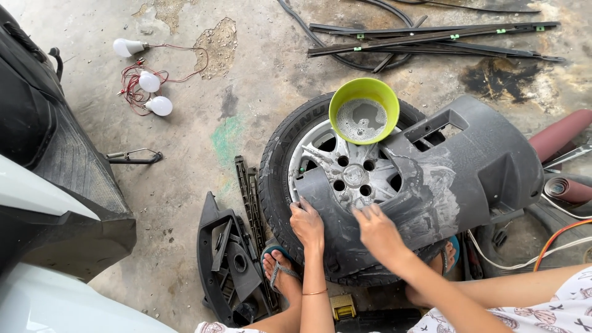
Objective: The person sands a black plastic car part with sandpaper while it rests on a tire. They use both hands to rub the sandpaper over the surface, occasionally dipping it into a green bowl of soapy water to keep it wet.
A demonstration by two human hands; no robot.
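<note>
Head view looks down on a rough concrete floor (185,185), grey, blotched with dark oily stains and a faint green patch, pitted near the top. You are squatting over a car wheel (308,160) lying flat on that floor: black rubber tyre, silvery alloy rim with round bolt holes. Across the wheel lies a large dark grey plastic panel (468,166), matt and curved, with square cut-outs and a pale, smeared, wet-looking patch near its middle. A lime-green bowl (364,110) of foamy grey water sits on the rim's far edge, touching the panel.

Your left hand (306,223) presses down on the panel's near edge, fingers curled over it in a holding grip. Your right hand (377,229) lies on the panel just beside it, fingers spread and flat; whether that grip holds anything underneath, you cannot tell.

Your sandalled foot (277,268) rests by the tyre. To the left lie black moulded plastic trim pieces (231,265) and part of a black and white scooter body (55,203). Farther off, three white bulbs (148,81) on red wire, and long black strips (431,38) with green clips. Rolls of maroon sandpaper (564,185) sit at the right edge.
</note>
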